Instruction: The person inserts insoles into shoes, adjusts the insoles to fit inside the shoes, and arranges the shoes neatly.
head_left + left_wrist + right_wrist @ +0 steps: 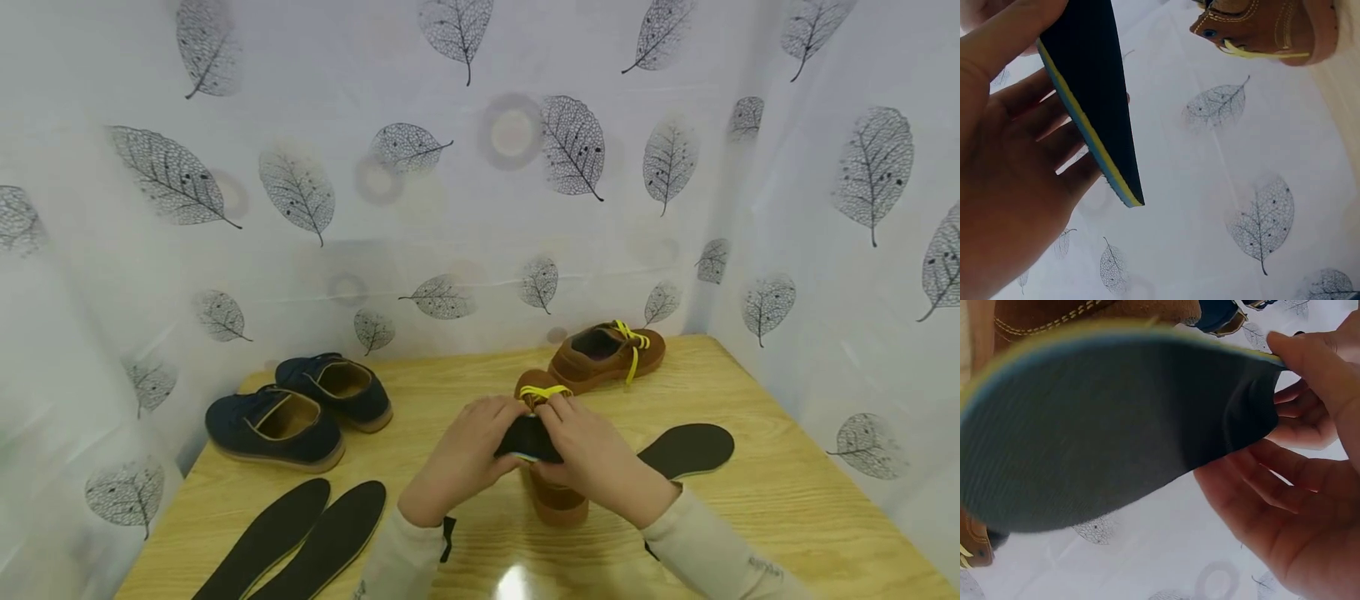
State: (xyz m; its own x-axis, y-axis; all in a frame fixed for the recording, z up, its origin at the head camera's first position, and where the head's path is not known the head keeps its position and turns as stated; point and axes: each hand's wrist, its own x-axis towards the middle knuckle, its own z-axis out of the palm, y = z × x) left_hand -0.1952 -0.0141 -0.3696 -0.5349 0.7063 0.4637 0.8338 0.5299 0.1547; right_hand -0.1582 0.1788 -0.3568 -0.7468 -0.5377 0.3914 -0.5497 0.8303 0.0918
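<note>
Black insole (528, 437): looks light, soft, easily bent.
Left hand (470, 442), right hand (595, 450): both pinching it, I see.
Best hold: its edges, I think.

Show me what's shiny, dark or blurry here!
Head view: a white glare spot shines on the pale wooden table near the bottom edge; left wrist view: the left hand looks dim, and the thin black insole with yellow-and-blue sides looks nearly solid dark; right wrist view: the insole's edge is blurry at upper left, and a shadow darkens its bent end.
</note>
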